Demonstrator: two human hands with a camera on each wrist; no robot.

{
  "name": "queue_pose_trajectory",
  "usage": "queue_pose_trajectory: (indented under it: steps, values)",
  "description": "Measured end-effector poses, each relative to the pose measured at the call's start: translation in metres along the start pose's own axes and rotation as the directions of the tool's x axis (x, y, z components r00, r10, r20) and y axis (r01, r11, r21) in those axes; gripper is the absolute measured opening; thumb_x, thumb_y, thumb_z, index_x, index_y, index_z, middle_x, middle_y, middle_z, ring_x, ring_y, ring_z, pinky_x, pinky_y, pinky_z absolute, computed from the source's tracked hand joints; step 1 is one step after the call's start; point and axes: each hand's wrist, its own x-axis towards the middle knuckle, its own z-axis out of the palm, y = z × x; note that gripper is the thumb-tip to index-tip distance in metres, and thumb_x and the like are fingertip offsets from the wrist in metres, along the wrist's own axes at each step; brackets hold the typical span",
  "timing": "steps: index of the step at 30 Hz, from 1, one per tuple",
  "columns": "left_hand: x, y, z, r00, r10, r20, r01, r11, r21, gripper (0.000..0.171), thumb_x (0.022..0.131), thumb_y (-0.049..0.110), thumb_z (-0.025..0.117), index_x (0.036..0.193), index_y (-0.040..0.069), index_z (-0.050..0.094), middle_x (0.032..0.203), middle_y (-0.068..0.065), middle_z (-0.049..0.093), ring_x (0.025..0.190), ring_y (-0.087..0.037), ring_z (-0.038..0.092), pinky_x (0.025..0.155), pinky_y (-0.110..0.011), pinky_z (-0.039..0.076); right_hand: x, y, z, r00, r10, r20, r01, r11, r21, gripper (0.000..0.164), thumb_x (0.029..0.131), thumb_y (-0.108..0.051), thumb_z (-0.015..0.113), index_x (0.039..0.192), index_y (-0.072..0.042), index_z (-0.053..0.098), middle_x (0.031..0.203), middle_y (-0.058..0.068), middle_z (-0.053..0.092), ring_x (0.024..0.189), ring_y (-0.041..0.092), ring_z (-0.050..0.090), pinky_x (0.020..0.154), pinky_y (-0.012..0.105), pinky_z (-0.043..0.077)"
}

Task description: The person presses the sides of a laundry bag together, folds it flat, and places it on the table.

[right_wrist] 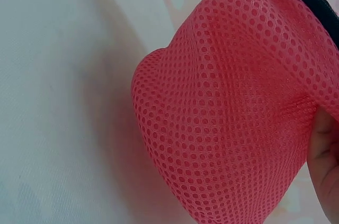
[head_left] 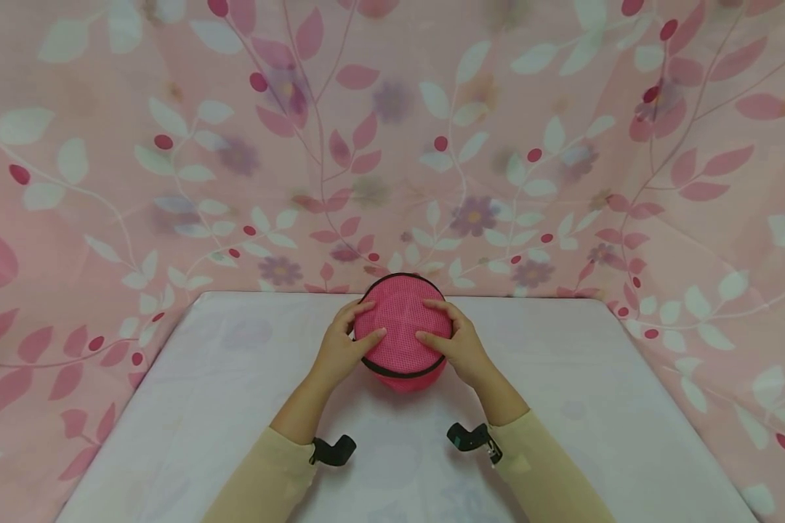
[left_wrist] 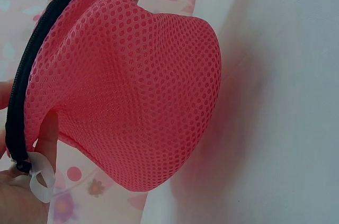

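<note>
**Two hands gripping a pink mesh pouch above a white table**

Head view, centre of the frame: a round pink mesh pouch (head_left: pixel 402 330) with a black zipper band (head_left: pixel 402 277) around its rim is held between both hands, just over the far middle part of the white table (head_left: pixel 595 407). The left hand (head_left: pixel 341 347) clasps the pouch's left edge, fingers curled over the upper rim and thumb laid across the mesh face. The right hand (head_left: pixel 456 340) mirrors it on the right edge, fingers curved over the top and thumb pressing the face. Both hands are thus closed round the pouch, neither fully clenched. Cream sleeves (head_left: pixel 262 476) cover the forearms in the lower part of the frame, each bearing a black wrist mount (head_left: pixel 332 450).

Left wrist view: the pouch fills the left and centre, its domed mesh body bulging toward the table at right. The zipper band runs along the far left edge, ending in a white pull tab (left_wrist: pixel 41 177) at lower left, beside a finger of the left hand.

Right wrist view: the mesh dome occupies the right half, with the zipper band at the upper right corner and part of the right hand at the lower right edge, touching the mesh.

Background, upper part of the head view: a pink cloth backdrop (head_left: pixel 137 145) printed with leaves, berries and flowers hangs behind and beside the table.
</note>
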Motion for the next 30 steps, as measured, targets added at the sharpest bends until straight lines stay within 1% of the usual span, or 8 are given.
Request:
queue_pose_trajectory:
  steps: [1, 6, 10, 13, 16, 18, 22, 30]
  values:
    - [0.001, -0.006, 0.0005, 1.0, 0.008, -0.003, -0.008, 1.0, 0.0, 0.056, 0.088, 0.021, 0.08, 0.139, 0.01, 0.059, 0.152, -0.011, 0.041, 0.138, -0.03, 0.043, 0.113, -0.048, 0.036, -0.0006, -0.0001, -0.0002, 1.0, 0.0, 0.0, 0.0, 1.0, -0.003, 0.059, 0.088, -0.008, 0.077, 0.141, -0.015, 0.053, 0.143, 0.014, 0.048, 0.123, 0.031, 0.054, 0.093, 0.031, 0.053]
    - [-0.001, -0.0084, 0.0017, 1.0, 0.031, -0.002, -0.031, 0.999, 0.026, 0.052, 0.087, 0.024, 0.08, 0.135, 0.013, 0.062, 0.148, -0.009, 0.046, 0.135, -0.027, 0.045, 0.113, -0.05, 0.037, -0.0022, 0.0007, -0.0017, 1.0, 0.005, -0.005, -0.005, 1.0, 0.03, 0.061, 0.087, -0.005, 0.077, 0.142, -0.012, 0.052, 0.146, 0.013, 0.046, 0.124, 0.027, 0.053, 0.094, 0.029, 0.052]
    - [-0.0021, -0.0085, 0.0016, 1.0, 0.024, 0.007, -0.024, 0.998, 0.05, 0.05, 0.087, 0.025, 0.08, 0.134, 0.015, 0.063, 0.148, -0.008, 0.047, 0.137, -0.026, 0.043, 0.113, -0.05, 0.036, -0.0027, 0.0018, -0.0036, 1.0, 0.022, -0.001, -0.022, 0.996, 0.086, 0.061, 0.088, -0.001, 0.074, 0.143, -0.01, 0.051, 0.147, 0.013, 0.045, 0.124, 0.026, 0.053, 0.093, 0.029, 0.053]
    - [-0.0034, -0.008, 0.0011, 1.0, -0.012, 0.022, 0.012, 1.0, 0.007, 0.05, 0.088, 0.023, 0.08, 0.134, 0.016, 0.063, 0.147, -0.007, 0.049, 0.13, -0.027, 0.049, 0.105, -0.045, 0.045, -0.0031, 0.0023, -0.0049, 1.0, 0.03, 0.005, -0.03, 0.994, 0.107, 0.062, 0.089, 0.002, 0.072, 0.145, -0.01, 0.049, 0.147, 0.014, 0.044, 0.123, 0.027, 0.053, 0.092, 0.029, 0.054]
    - [-0.0047, -0.0073, 0.0004, 0.997, -0.053, 0.049, 0.058, 0.994, -0.096, 0.05, 0.089, 0.017, 0.079, 0.135, 0.014, 0.062, 0.147, -0.007, 0.049, 0.122, -0.027, 0.056, 0.094, -0.034, 0.053, -0.0035, 0.0022, -0.0059, 0.999, 0.035, 0.006, -0.035, 0.993, 0.109, 0.064, 0.089, 0.002, 0.072, 0.147, -0.011, 0.047, 0.148, 0.014, 0.042, 0.125, 0.027, 0.052, 0.093, 0.028, 0.053]
    - [-0.0052, -0.0071, 0.0004, 0.995, -0.069, 0.069, 0.08, 0.981, -0.175, 0.05, 0.089, 0.012, 0.077, 0.136, 0.01, 0.061, 0.146, -0.008, 0.049, 0.119, -0.025, 0.058, 0.089, -0.028, 0.055, -0.0038, 0.0019, -0.0062, 0.999, 0.033, 0.002, -0.033, 0.994, 0.109, 0.065, 0.089, 0.002, 0.072, 0.148, -0.012, 0.046, 0.15, 0.012, 0.041, 0.127, 0.027, 0.05, 0.094, 0.027, 0.052]
    - [-0.0054, -0.0059, 0.0008, 0.992, -0.078, 0.099, 0.105, 0.944, -0.313, 0.053, 0.09, 0.001, 0.072, 0.14, 0.003, 0.055, 0.147, -0.012, 0.047, 0.12, -0.022, 0.057, 0.092, -0.025, 0.053, -0.0047, 0.0008, -0.0064, 1.0, 0.015, -0.005, -0.015, 0.995, 0.102, 0.066, 0.09, 0.002, 0.071, 0.149, -0.013, 0.045, 0.151, 0.011, 0.04, 0.129, 0.029, 0.047, 0.095, 0.026, 0.051]
    - [-0.0069, -0.0074, -0.0009, 0.986, -0.09, 0.139, 0.149, 0.849, -0.506, 0.069, 0.091, -0.009, 0.064, 0.152, 0.008, 0.037, 0.148, -0.017, 0.043, 0.121, -0.021, 0.056, 0.092, -0.029, 0.054, -0.0035, 0.0028, -0.0059, 0.996, -0.009, -0.088, 0.018, 0.994, 0.107, 0.07, 0.087, 0.004, 0.073, 0.15, -0.011, 0.045, 0.154, 0.006, 0.038, 0.138, 0.023, 0.041, 0.102, 0.021, 0.045]
